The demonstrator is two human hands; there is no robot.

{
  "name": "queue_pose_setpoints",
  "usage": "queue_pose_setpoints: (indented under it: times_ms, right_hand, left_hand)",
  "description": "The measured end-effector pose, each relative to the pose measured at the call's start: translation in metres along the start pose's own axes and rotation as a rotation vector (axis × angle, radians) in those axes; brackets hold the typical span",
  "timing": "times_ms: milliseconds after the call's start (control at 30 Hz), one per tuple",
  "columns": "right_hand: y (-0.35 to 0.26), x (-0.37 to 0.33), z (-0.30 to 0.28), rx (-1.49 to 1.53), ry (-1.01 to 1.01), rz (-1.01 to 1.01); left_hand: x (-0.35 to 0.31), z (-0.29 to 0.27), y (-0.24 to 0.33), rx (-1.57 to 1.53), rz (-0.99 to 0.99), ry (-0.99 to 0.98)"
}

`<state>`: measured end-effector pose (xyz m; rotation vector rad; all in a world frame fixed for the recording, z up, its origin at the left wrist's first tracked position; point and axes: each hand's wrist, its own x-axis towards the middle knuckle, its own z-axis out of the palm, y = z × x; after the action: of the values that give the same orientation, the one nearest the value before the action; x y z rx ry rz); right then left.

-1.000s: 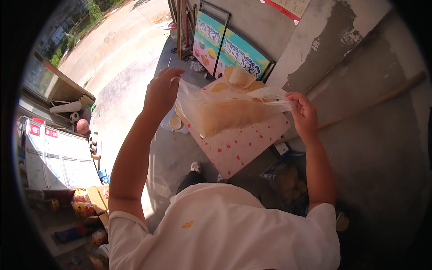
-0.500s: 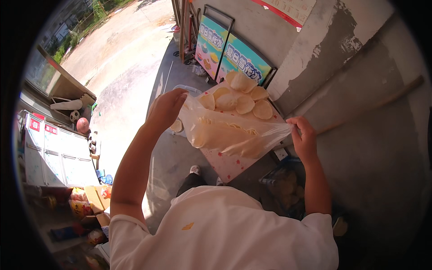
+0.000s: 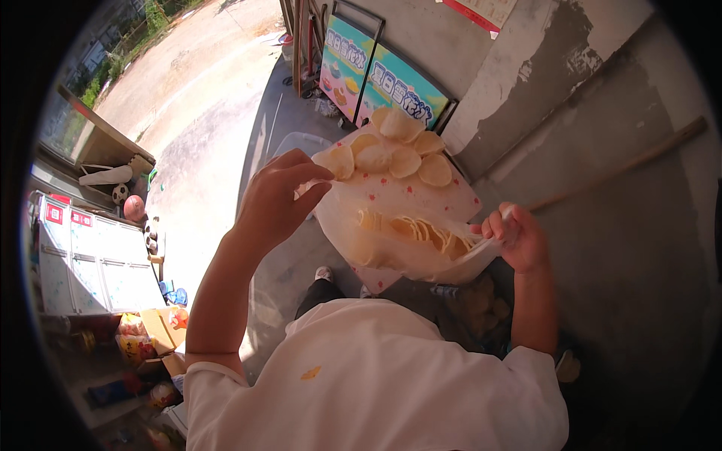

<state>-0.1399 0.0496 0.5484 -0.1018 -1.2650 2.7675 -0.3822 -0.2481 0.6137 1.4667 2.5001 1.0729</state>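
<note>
A clear plastic bag (image 3: 421, 263) holding a row of thin, round, pale crackers (image 3: 410, 231) hangs between my two hands. At its upper left edge, my left hand (image 3: 280, 189) pinches the film between thumb and forefinger. My right hand (image 3: 519, 239) is closed around the bag's gathered right corner. Several loose crackers (image 3: 404, 161) lie at the far end of a pale table (image 3: 455, 194) with red flower marks, just beyond the bag. The left fingertips are close to the nearest loose cracker (image 3: 336, 161).
A clear plastic tub (image 3: 301, 143) stands left of the table. Below my right forearm, a dark crate (image 3: 481, 312) holds more pale round pieces. Colourful sign boards (image 3: 383, 75) lean at the wall. A white chest freezer (image 3: 94, 255) and cardboard box (image 3: 159, 329) stand left.
My left hand has come lower and nearer, its thumb and forefinger now spread wider behind the tips. My right hand has turned and bunched its corner. The bag sags lower, and its crackers show more plainly.
</note>
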Motion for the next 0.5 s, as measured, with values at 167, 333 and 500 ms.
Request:
queue_pose_setpoints:
  times_ms: [167, 333, 500]
  right_hand:
    - [0.039, 0.033, 0.060, -0.501, 0.002, -0.042]
    - [0.096, 0.042, 0.070, -0.909, 0.104, -0.286]
    - [0.065, 0.035, 0.083, -0.577, 0.171, 0.211]
  left_hand:
    - [0.010, 0.045, 0.056, -0.318, 0.074, -0.172]
    - [0.015, 0.073, 0.078, -0.233, 0.409, -0.227]
    - [0.009, 0.079, 0.047, -0.490, 0.108, -0.207]
